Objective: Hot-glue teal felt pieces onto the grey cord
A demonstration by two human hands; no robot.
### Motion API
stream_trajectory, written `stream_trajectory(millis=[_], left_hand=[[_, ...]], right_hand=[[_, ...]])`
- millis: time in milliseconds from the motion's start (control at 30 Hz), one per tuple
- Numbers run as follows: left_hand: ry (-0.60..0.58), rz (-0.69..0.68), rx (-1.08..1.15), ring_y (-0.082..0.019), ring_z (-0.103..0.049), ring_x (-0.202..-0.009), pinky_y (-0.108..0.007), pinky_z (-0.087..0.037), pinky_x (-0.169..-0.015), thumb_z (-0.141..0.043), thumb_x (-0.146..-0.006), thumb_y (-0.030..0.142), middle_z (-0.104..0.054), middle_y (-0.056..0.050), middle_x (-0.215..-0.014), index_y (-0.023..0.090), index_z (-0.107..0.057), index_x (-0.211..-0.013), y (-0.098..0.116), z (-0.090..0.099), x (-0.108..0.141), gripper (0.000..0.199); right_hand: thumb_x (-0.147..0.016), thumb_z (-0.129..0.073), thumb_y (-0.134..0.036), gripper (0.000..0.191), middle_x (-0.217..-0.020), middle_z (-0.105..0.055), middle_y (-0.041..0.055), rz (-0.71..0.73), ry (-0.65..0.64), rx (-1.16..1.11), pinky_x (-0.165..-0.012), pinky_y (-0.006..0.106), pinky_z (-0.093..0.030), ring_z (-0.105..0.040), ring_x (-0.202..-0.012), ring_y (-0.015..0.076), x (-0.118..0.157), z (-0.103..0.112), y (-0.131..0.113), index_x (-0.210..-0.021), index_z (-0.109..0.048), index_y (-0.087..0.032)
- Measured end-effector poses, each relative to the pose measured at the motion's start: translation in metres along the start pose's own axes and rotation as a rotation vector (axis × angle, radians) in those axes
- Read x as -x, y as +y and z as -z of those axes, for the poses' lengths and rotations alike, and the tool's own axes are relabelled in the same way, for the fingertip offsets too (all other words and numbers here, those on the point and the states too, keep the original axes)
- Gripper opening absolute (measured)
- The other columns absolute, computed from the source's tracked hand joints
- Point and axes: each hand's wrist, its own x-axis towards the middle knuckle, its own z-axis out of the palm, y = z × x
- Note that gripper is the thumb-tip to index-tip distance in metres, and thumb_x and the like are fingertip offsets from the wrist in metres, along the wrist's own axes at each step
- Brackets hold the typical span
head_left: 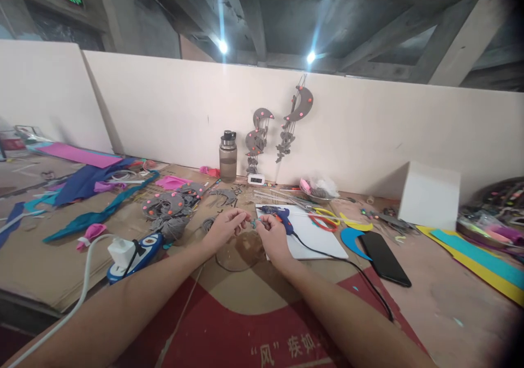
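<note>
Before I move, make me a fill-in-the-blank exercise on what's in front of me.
In your view, the bottle stands to the ____ of the clock. The cord from the glue gun is coloured ____. The crescent touching the phone is coloured ____.

Missing words: left; black; blue.

So the workbench (pixel 446 269) is pretty much buried in craft stuff — cardboard sheet (pixel 245 297) up front, white board (pixel 327 246) with a blue glue gun (pixel 286 220) on it, black smartphone (pixel 385 259) just right of that. Water bottle (pixel 228 158) and little digital clock (pixel 256 179) sit at the back — blue power strip (pixel 137 256) over on the left.
</note>
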Motion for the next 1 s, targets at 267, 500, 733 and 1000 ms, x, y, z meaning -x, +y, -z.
stream_trajectory(millis=[267,500,733,1000], left_hand=[[-0.019,0.079,0.033,-0.009,-0.050,-0.049,-0.021,-0.039,-0.048,-0.061,-0.074,0.036,-0.061,-0.001,-0.062,0.012,-0.062,-0.087,0.002,-0.003,0.000,0.027],[0.010,0.106,0.055,-0.008,-0.048,-0.046,-0.021,-0.040,-0.045,-0.065,-0.071,0.034,-0.059,0.000,-0.059,0.013,-0.061,-0.082,0.010,-0.009,0.004,0.024],[0.014,0.071,0.018,-0.007,-0.047,-0.042,-0.019,-0.039,-0.041,-0.064,-0.073,0.034,-0.059,0.001,-0.058,0.013,-0.061,-0.075,0.012,-0.008,0.004,0.021],[0.060,0.058,0.002,-0.008,-0.049,-0.040,-0.020,-0.041,-0.041,-0.062,-0.074,0.034,-0.060,0.001,-0.056,0.014,-0.057,-0.073,0.009,-0.007,0.002,0.020]], right_hand=[[-0.073,-0.051,-0.033,0.016,-0.057,-0.043,-0.0057,-0.039,-0.033,0.005,-0.049,0.021,-0.027,-0.033,-0.052,0.0084,-0.002,-0.001,0.000,-0.071,-0.054,-0.018],[-0.073,-0.051,-0.032,0.015,-0.059,-0.047,-0.0052,-0.018,-0.053,0.026,-0.050,0.021,-0.029,-0.036,-0.052,0.0084,0.000,0.000,-0.003,-0.073,-0.055,-0.018],[-0.075,-0.052,-0.031,0.014,-0.060,-0.046,-0.0054,0.007,-0.047,0.114,-0.053,0.021,-0.029,-0.036,-0.055,0.0087,0.002,0.002,-0.007,-0.073,-0.057,-0.018],[-0.077,-0.054,-0.032,0.023,-0.068,-0.048,-0.0041,0.059,-0.058,0.097,-0.058,0.023,-0.037,-0.045,-0.062,0.0110,0.002,-0.001,-0.003,-0.096,-0.054,-0.019]])
